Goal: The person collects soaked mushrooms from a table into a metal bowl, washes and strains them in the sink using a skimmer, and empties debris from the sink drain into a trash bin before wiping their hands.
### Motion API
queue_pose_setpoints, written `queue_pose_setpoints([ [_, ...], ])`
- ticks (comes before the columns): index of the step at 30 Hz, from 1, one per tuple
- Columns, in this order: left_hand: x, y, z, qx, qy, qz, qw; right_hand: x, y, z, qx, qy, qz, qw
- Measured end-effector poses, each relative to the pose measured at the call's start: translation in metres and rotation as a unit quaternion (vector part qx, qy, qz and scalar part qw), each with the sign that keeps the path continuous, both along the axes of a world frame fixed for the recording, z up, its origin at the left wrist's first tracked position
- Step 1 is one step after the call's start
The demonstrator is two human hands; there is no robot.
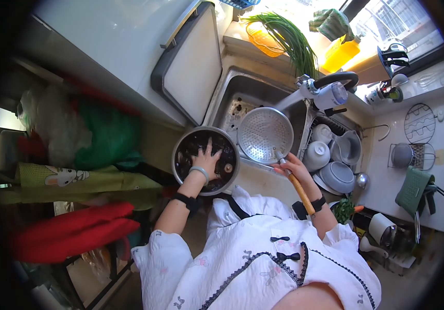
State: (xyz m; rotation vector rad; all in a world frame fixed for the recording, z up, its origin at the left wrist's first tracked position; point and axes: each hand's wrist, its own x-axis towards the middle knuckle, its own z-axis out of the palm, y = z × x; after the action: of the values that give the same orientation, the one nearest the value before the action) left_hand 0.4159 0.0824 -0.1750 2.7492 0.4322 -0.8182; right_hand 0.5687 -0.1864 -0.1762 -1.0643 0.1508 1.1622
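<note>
My left hand [205, 161] reaches down with its fingers spread over the dark contents of a round metal pot [179, 147]. Some pale round pieces show among those contents. A bracelet circles the left wrist. On the other side, my right hand [293, 169] is closed on the wooden handle of a perforated metal strainer [266, 135]. The strainer's bowl is over the near part of the steel sink [235, 85], just right of the pot. Dark bits lie on the sink's bottom.
Right of the sink, a rack holds bowls [338, 177]. The faucet [302, 95] reaches over the sink. A cutting board [193, 64] leans at the back left. Green stalks [292, 39] and a yellow bottle [339, 54] stand behind. Bags and cloths hang at the left.
</note>
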Motion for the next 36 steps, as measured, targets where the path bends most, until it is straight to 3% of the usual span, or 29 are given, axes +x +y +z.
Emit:
queue_pose_setpoints([
  [2,0.004,0.006,-0.028,0.031,-0.004,-0.026,0.999,-0.002,-0.001,-0.005,-0.001,0.002,-0.009,1.0],
  [8,0.008,0.025,-0.041,-0.068,-0.085,0.074,0.991,-0.007,-0.002,-0.006,0.009,0.016,-0.009,1.0],
  [11,0.005,0.039,-0.059,-0.126,-0.315,0.154,0.928,-0.006,-0.005,-0.005,0.008,-0.001,-0.005,1.0],
  [22,0.01,0.028,0.026,-0.212,-0.466,0.234,0.826,-0.009,0.001,0.011,0.041,0.085,-0.024,0.995],
  [28,0.071,-0.024,0.062,-0.263,-0.516,0.161,0.799,-0.012,0.007,0.02,0.068,0.087,-0.009,0.994],
  [30,0.095,-0.043,0.055,-0.255,-0.508,0.092,0.818,-0.013,0.008,0.023,0.072,0.091,0.022,0.993],
  [33,0.11,-0.071,0.051,-0.122,-0.352,0.029,0.928,-0.016,0.007,0.028,0.076,0.08,0.012,0.994],
  [36,0.11,-0.078,0.048,-0.107,-0.323,-0.024,0.94,-0.014,-0.001,0.026,0.068,0.078,-0.007,0.995],
])
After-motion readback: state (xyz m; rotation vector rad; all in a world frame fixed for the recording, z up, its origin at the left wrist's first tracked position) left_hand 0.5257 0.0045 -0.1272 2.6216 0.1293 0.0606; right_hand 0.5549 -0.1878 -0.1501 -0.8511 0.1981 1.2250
